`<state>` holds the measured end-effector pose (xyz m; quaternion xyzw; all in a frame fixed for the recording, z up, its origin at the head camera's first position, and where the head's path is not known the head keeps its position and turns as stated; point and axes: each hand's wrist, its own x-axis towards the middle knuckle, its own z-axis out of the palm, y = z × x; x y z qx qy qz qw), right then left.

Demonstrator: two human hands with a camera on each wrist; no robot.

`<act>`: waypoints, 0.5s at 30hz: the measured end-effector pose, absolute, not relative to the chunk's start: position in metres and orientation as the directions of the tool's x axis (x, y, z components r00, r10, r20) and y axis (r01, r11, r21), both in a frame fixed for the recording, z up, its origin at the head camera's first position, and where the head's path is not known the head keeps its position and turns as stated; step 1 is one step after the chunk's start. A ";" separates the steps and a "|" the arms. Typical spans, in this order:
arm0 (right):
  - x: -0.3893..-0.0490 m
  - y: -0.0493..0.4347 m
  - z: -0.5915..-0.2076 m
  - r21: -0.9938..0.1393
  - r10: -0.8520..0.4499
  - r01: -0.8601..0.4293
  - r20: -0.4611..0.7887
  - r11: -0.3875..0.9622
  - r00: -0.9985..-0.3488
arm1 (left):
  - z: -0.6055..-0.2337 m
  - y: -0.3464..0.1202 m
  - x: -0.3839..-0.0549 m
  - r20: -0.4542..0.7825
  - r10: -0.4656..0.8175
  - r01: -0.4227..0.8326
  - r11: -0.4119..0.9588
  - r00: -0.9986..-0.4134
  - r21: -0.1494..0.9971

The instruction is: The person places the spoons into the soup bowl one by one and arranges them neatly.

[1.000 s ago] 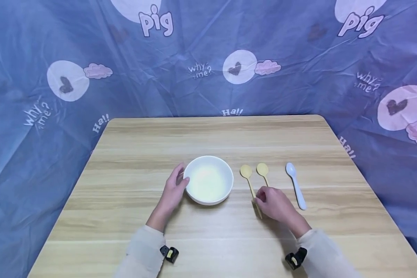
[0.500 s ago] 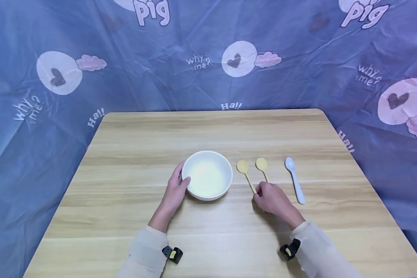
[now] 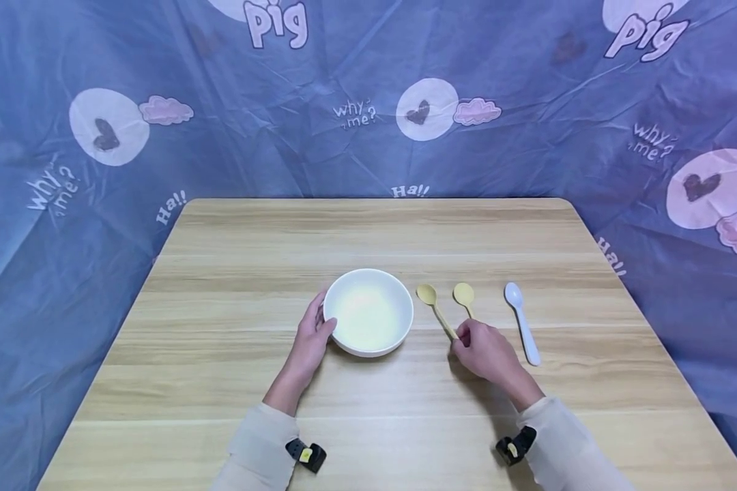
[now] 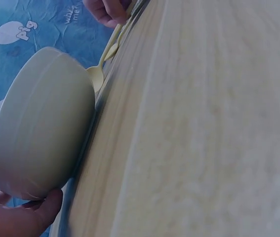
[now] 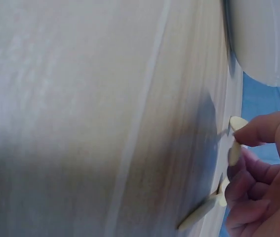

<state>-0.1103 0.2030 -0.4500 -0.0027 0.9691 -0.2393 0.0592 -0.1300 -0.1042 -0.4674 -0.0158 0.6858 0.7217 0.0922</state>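
A white bowl (image 3: 368,312) stands upright in the middle of the table. My left hand (image 3: 307,339) holds its left side, thumb at the rim and fingers round the outer wall. In the left wrist view, the bowl's side (image 4: 46,126) shows above the thumb. My right hand (image 3: 487,351) pinches a yellow spoon (image 3: 426,294) by its handle, the head pointing away and left, close to the bowl. A second yellow spoon (image 3: 463,294) lies just right of it, its handle partly hidden under that hand. In the right wrist view, thumb and finger grip the handle (image 5: 234,153).
A pale blue-white spoon (image 3: 521,320) lies on the wooden table (image 3: 252,259) to the right of my right hand. Behind the table hangs a blue printed cloth (image 3: 319,157). Both wrists carry small black straps with a device (image 3: 307,455).
The right hand has closed on the yellow spoon's handle and turned it, so its head now shows hollow and the handle slants more. The left hand stays at the bowl.
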 end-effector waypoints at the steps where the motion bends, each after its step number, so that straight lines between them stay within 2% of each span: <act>1: -0.110 0.204 -0.450 -0.474 -0.032 0.015 -0.091 0.881 -0.995 | -0.468 -0.104 -0.130 -0.158 0.112 -0.163 -0.042 -0.981 0.986; 7: -0.112 0.212 -0.450 -0.511 0.000 -0.027 0.054 0.859 -0.999 | -0.470 -0.105 -0.130 -0.175 0.133 -0.187 -0.082 -0.976 0.979; 15: -0.116 0.217 -0.447 -0.555 0.054 -0.053 0.175 0.830 -0.983 | -0.475 -0.108 -0.130 -0.160 0.156 -0.183 -0.144 -0.975 0.973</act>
